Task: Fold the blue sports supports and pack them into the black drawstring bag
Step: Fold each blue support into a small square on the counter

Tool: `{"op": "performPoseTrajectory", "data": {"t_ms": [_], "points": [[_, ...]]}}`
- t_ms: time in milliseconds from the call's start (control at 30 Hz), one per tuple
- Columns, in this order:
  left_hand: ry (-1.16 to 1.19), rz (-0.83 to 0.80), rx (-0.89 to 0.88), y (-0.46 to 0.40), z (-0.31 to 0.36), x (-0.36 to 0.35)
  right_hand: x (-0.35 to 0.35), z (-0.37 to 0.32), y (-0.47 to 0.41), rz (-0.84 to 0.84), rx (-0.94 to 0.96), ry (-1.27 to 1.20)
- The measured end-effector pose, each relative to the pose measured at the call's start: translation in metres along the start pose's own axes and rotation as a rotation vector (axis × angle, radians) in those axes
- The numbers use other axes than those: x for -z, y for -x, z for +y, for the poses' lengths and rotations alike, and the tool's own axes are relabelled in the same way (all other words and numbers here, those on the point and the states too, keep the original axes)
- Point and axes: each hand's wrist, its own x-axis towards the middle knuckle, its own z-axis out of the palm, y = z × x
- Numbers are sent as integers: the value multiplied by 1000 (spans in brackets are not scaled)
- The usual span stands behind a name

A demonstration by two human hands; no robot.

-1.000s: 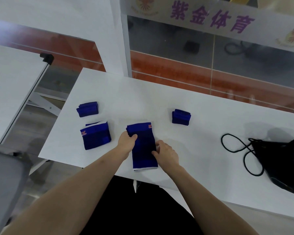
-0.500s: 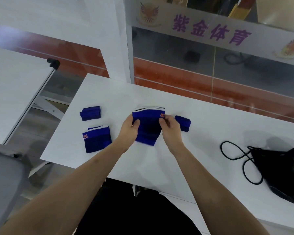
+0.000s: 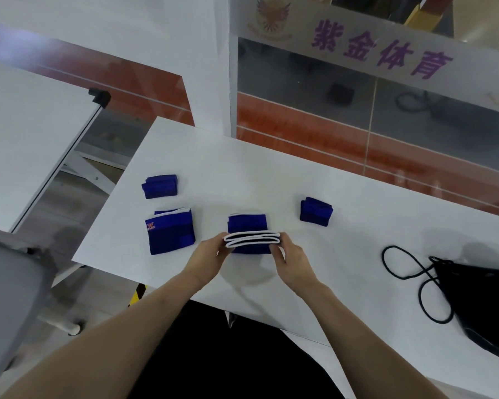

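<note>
Nearest the table's front edge, the left hand [image 3: 211,256] and right hand [image 3: 293,262] each pinch one end of the folded blue support [image 3: 249,236], fingers curled onto its white-trimmed edge; the fold lies flat on the white table [image 3: 271,174] with its long axis running left to right, directly between the two hands, so neither hand has to reach for it. To the left, a second folded support [image 3: 170,231] with an orange logo lies well apart from the grip. Farther back sit two smaller folded bundles: one at far left [image 3: 160,186], one at right [image 3: 315,211], the latter nearer the right hand. Far right, the black drawstring bag [image 3: 484,300] lies slumped, its cord [image 3: 406,269] looped toward the hands; whether its mouth is open cannot be told. Judged from this layout, the bag lies to the right of the held support, so the right hand is the better placed to carry it across
</note>
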Motion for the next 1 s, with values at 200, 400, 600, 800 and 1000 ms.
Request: {"op": "performPoseTrajectory", "data": {"t_ms": [200,400,600,800,1000], "points": [[193,46,230,-9,7,-10,-9,2,-18,81,-134,-26],[122,184,301,-26,10,-21,-14,0,-43,125,-219,-31],[-534,276,-51,-28,12,-37,-17,3,-45,219,-59,238],[-781,-15,-54,-39,1,-53,-18,10,-46,22,95,687],[-866,-121,-64,-48,-14,-50,-23,23,-42,-15,58,777]]}}
